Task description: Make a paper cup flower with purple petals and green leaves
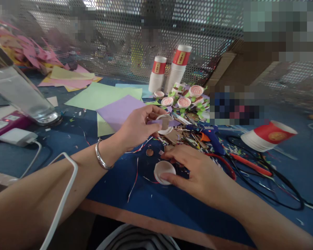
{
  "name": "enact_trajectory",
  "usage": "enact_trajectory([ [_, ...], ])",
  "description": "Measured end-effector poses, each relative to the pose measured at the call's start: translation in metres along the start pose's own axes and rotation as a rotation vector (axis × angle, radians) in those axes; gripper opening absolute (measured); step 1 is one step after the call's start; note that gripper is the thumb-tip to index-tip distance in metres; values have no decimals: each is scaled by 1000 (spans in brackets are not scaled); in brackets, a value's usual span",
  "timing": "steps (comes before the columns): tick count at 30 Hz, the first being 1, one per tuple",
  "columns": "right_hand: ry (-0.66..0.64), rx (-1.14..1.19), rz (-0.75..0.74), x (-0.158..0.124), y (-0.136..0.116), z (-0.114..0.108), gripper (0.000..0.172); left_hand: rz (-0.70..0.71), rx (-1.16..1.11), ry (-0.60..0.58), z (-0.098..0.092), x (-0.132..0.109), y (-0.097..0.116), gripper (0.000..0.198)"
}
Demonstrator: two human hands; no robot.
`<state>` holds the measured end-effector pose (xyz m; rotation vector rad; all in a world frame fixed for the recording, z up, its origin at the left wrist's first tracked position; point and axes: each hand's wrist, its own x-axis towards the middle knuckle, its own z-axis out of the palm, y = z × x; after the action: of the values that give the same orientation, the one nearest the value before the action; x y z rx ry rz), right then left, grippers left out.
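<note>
- Left hand (146, 125): thumb and fingers pinch the white disc (166, 122), apparently lifted off the counter (112, 194); purple strip (175, 123) runs across it, brownish patch mid-face.
- Right hand (198, 166): thumb over the rim of the small white cup (161, 170), fingers curled past the far side; firm pinch or just resting, can't tell.
- White disc: looks like card, so probably light, fairly stiff, creases if squeezed. Best grip: outer edge.
- Purple strip: likely thin, floppy, easy to tear; take a free end.
- Small white cup: looks light, thin-walled, probably dents; pinch rim gently.
- Just right of disc: glue gun (215, 139), red light lit, nozzle toward disc. Tip may be hot; keep fingers off.
- Near: paper scraps (173, 137), pile of decorated discs (184, 102).
- Farther: purple sheet (117, 111), green sheet (101, 95), cup stacks (158, 78) behind, red-and-white cup (270, 136) off right.
</note>
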<state>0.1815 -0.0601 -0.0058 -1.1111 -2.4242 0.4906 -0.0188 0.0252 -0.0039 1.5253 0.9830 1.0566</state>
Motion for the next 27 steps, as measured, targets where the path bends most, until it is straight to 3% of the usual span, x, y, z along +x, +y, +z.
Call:
enact_trajectory([
  [4,-53,-98,-97,-3,0,5,51,-21,-5,-14,0,0,-1,27],
  [8,-62,-103,-122,-5,-4,0,44,-57,-68,-71,0,-1,0,26],
  [17,256,-130,-49,-3,6,-26,36,-206,-220,-213,3,-4,1,22],
  [21,287,-165,-34,0,14,-29,34,-248,-226,-272,3,-5,1,23],
  [27,291,-198,-100,1,17,-27,37,-332,-126,-465,1,-8,7,45],
])
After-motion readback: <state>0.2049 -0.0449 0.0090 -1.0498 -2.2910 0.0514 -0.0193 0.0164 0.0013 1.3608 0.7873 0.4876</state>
